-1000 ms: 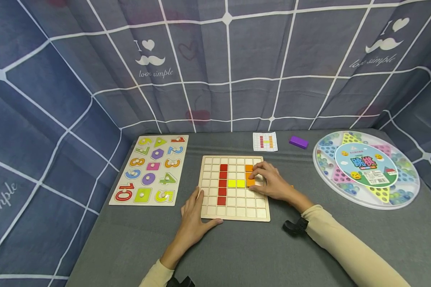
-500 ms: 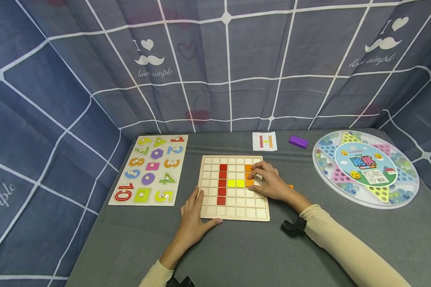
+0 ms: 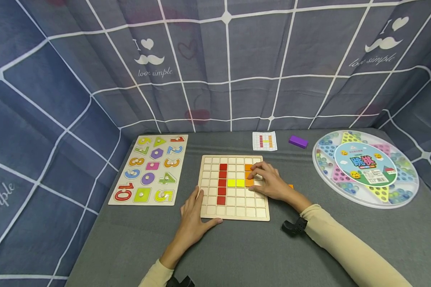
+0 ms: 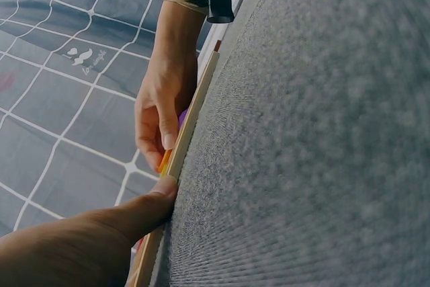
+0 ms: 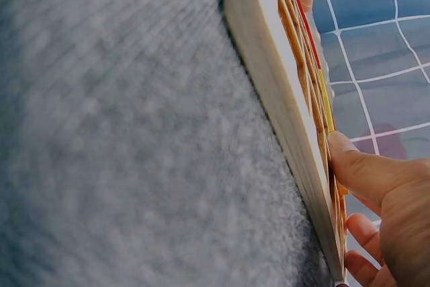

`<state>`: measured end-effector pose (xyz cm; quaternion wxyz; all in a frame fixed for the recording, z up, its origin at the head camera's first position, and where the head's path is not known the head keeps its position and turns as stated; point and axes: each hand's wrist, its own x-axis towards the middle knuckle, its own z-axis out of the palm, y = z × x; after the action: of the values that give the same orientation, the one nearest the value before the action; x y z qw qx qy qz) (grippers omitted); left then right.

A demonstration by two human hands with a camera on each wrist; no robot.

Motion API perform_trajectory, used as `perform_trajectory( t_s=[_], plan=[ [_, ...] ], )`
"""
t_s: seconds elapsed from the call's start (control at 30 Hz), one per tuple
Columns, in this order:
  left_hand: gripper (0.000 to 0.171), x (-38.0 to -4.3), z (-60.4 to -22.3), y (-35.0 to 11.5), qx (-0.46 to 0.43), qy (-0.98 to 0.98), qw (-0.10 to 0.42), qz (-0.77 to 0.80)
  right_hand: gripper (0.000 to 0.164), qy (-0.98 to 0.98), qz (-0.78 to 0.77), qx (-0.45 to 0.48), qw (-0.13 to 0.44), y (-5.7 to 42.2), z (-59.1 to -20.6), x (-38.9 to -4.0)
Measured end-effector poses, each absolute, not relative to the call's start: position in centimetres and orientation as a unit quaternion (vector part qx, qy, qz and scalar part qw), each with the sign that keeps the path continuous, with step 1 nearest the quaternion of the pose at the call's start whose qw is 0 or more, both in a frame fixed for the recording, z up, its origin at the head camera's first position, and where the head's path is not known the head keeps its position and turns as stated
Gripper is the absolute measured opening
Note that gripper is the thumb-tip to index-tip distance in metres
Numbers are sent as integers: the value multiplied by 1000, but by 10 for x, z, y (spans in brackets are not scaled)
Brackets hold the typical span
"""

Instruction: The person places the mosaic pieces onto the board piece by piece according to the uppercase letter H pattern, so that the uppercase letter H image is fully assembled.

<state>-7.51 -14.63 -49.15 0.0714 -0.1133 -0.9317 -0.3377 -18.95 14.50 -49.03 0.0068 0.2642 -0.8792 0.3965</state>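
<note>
A wooden grid board (image 3: 233,213) lies flat on the table. Red squares (image 3: 222,183) form a column on it, and two yellow squares (image 3: 236,183) sit side by side to their right. My left hand (image 3: 193,221) rests at the board's lower left corner, fingers straight along the left edge and thumb on the front edge. With curled fingers and thumb, my right hand (image 3: 271,181) pinches an orange block (image 3: 249,182) in the column right of the yellow squares. Another orange square (image 3: 248,167) shows above it. The fingers partly cover the orange column.
A small pattern card (image 3: 264,141) and a purple block (image 3: 298,142) lie behind the board. An orange piece (image 3: 291,186) peeks out beyond the right wrist. A number puzzle board (image 3: 149,171) is at left, a round Chinese checkers box (image 3: 366,169) at right. Curtains surround the table.
</note>
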Motion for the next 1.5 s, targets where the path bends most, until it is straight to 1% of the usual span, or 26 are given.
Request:
perform_trajectory(
  t_s=[0.37,1.17,1.5],
  plan=[
    [109,-75,-489,-146,-110,-931,67,-340,28,-877,392,277,12,147,-491,-189],
    [109,-75,-490,-147,-115,-931,71,-340,25,-876,391,282,2,148,-493,-190],
    [109,-75,-491,-147,-117,-930,74,-340,31,-867,391,308,6,153,-491,-190]
  ],
)
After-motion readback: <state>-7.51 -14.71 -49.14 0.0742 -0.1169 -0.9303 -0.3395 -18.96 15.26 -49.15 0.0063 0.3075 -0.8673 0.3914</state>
